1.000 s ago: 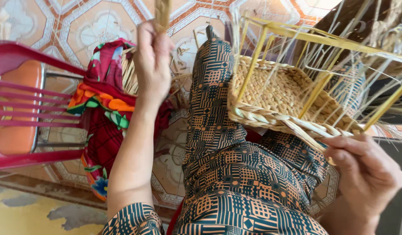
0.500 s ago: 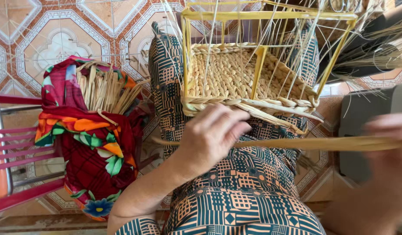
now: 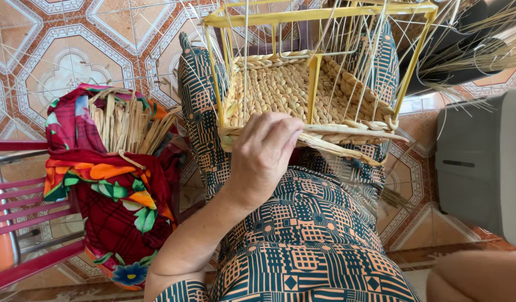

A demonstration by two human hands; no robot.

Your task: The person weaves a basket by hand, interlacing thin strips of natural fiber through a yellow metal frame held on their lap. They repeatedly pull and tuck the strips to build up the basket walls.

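Left-hand grip [image 3: 263,159] is closed, fingers curled over the near edge of the woven basket [image 3: 303,92] and pinching the plaited strands [image 3: 347,134] that run along its rim; the knuckles face up, so I cannot see how the fingertips sit underneath. I judge this hold serves to pin the loose plait flat against the rim while it is worked. That basket rests on my lap, over the patterned trousers [image 3: 303,240], with its woven base tilted toward me and a yellow frame [image 3: 319,14] rising around it; thin pale stakes [image 3: 247,61] stand up through the frame, apparently kept upright by it. My right hand [image 3: 476,277] appears only as a blurred patch at the lower right corner, cut off by the picture edge, and I cannot tell whether it is open, closed or holding anything. To my left, a bundle of dried fibre strips [image 3: 124,120] stands wrapped in a flowered red cloth [image 3: 112,207], leaning against a red chair [image 3: 23,223], close enough to be drawn from by hand. A grey block-shaped object [image 3: 481,162] at right is partly out of view and I cannot identify it. Dark shapes and more loose fibre [image 3: 481,50] at upper right are indistinct. Below all this lies a patterned tile floor [image 3: 73,50].
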